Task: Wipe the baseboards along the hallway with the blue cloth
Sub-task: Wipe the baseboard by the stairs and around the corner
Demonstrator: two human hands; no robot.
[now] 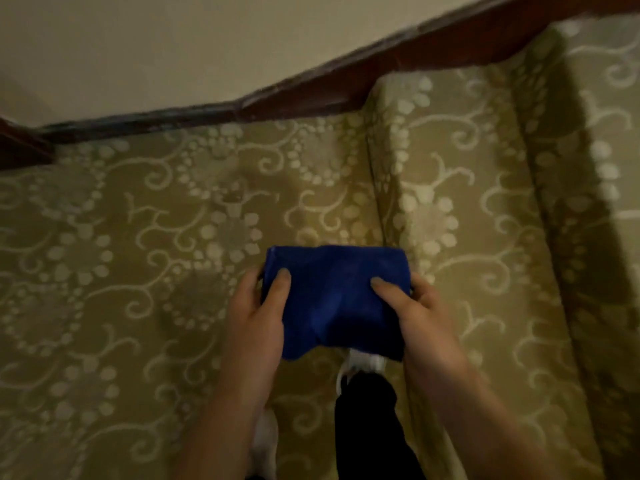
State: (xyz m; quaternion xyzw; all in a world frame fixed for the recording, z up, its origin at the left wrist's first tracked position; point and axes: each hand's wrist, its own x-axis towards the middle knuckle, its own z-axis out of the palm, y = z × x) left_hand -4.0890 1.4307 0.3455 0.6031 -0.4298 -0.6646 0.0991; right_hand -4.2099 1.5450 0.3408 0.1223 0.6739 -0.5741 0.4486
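A folded blue cloth point(337, 299) hangs in the air in front of me, above the patterned carpet. My left hand point(258, 323) grips its left edge, thumb on top and fingers underneath. My right hand point(420, 323) grips the right edge the same way. The dark wooden baseboard point(311, 95) runs along the foot of the cream wall, well beyond the cloth and apart from it. It turns upward to the right beside the stairs.
Olive carpet with a pale floral pattern point(121, 254) covers the landing. Carpeted steps point(467, 168) rise at the right. My white shoe point(363, 363) and dark trouser leg point(367, 427) show below the cloth. The cream wall point(156, 46) fills the top left.
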